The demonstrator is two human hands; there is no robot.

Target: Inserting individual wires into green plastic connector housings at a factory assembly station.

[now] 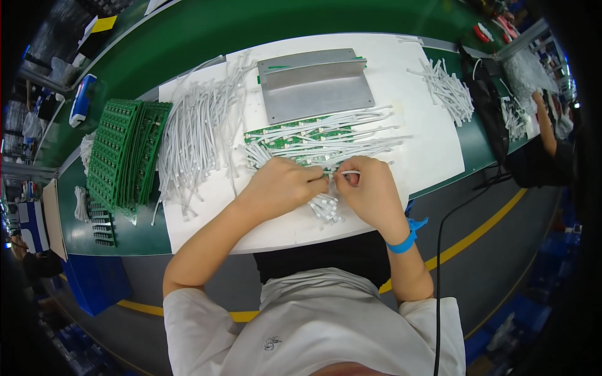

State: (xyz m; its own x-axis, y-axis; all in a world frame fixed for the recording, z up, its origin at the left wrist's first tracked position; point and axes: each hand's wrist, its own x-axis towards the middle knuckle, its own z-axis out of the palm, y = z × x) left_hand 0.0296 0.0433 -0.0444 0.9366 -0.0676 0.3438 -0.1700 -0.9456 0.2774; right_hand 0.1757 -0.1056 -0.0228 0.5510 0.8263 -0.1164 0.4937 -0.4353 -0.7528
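Note:
My left hand [285, 188] is curled closed over a bundle of white cables [325, 210] with small white connectors; the bundle comes out on both sides of the hand. Its thumb and index fingertips meet at the near edge of a green circuit board panel [295, 131]. Just right of them, my right hand [371, 191] pinches a single white cable [349, 172] at the same edge. The cable's tip is hidden by the fingers. Several rows of white cables [338, 149] lie across the panel, their free ends pointing right. A blue band [411, 237] circles my right wrist.
Behind the panel stands a grey metal plate fixture [316, 94] with an upright wall. Loose white cables [194, 131] spread to the left, beside stacked green circuit boards [119, 156]. Another cable pile [448, 91] lies far right. A black cord [439, 269] hangs at the right.

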